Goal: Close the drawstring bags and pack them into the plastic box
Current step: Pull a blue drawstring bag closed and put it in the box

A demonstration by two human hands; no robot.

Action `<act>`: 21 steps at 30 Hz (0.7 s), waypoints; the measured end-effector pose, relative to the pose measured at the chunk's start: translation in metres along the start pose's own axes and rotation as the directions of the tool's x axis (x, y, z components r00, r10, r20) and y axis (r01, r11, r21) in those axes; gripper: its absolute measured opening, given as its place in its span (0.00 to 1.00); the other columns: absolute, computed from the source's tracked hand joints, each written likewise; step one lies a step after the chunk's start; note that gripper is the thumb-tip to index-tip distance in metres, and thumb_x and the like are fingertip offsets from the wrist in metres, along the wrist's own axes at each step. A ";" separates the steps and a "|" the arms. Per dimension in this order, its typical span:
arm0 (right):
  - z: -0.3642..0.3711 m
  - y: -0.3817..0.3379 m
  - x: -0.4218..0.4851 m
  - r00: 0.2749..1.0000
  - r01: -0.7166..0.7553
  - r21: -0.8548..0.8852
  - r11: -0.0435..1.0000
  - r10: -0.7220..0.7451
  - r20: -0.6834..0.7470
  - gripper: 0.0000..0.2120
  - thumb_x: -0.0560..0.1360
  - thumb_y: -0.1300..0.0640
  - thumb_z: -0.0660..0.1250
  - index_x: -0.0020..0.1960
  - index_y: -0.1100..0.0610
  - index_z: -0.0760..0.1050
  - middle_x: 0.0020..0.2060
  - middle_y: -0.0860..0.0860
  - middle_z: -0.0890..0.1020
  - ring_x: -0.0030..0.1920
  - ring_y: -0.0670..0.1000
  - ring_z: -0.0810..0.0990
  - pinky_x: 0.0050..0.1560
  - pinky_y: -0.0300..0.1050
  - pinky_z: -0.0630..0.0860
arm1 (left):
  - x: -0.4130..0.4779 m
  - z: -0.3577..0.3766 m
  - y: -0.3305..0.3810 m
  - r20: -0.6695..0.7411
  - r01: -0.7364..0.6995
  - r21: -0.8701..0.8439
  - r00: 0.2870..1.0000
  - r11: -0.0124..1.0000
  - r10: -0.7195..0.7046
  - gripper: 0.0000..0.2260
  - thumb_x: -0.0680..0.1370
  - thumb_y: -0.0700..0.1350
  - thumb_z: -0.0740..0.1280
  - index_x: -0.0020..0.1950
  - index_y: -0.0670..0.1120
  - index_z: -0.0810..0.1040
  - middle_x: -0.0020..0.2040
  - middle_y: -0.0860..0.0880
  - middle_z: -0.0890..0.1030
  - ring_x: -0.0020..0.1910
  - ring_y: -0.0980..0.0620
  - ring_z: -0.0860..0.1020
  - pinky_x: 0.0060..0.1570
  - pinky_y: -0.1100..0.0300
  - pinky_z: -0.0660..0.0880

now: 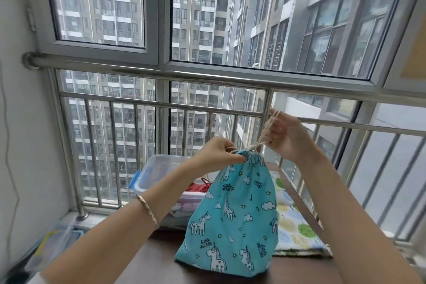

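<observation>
A teal drawstring bag with white unicorns (232, 217) hangs upright above the dark table, its mouth gathered tight. My left hand (221, 153) pinches the gathered neck from the left. My right hand (283, 138) grips the cream drawstring cords (268, 127) and holds them taut, up and to the right of the neck. Behind the bag stands the clear plastic box (159, 168) with blue clips, holding a red bag (198, 188) and a pinkish patterned bag (182, 208). A white bag with green and yellow trees (297, 228) lies flat on the table to the right.
A dark brown table (156, 258) carries everything. A steel railing (207, 108) and window close off the far side and the right. On the floor at lower left sits another clear container with a yellow item (50, 244). A white wall stands left.
</observation>
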State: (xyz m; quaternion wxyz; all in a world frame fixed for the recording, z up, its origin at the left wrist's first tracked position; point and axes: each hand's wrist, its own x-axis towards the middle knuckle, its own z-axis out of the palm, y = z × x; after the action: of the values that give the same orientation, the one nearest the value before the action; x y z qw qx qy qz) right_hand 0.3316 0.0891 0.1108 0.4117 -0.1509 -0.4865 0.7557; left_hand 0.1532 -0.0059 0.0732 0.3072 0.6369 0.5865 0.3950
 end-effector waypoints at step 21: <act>-0.013 0.016 0.008 0.876 -0.463 -0.811 0.358 0.325 -0.356 0.14 0.81 0.54 0.61 0.49 0.65 0.76 0.24 0.48 0.70 0.21 0.44 0.62 0.21 0.35 0.58 | -0.014 -0.045 -0.014 0.004 -0.050 0.217 0.999 0.975 0.050 0.09 0.73 0.55 0.68 0.43 0.53 0.84 0.50 0.45 0.81 0.49 0.48 0.74 0.54 0.51 0.72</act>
State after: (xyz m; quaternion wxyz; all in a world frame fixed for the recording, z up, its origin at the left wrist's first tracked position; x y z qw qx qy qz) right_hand 0.3275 0.0999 0.0922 0.1122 -0.5025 -0.7236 0.4597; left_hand 0.1071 -0.0213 0.0818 0.2255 0.6809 0.6102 0.3364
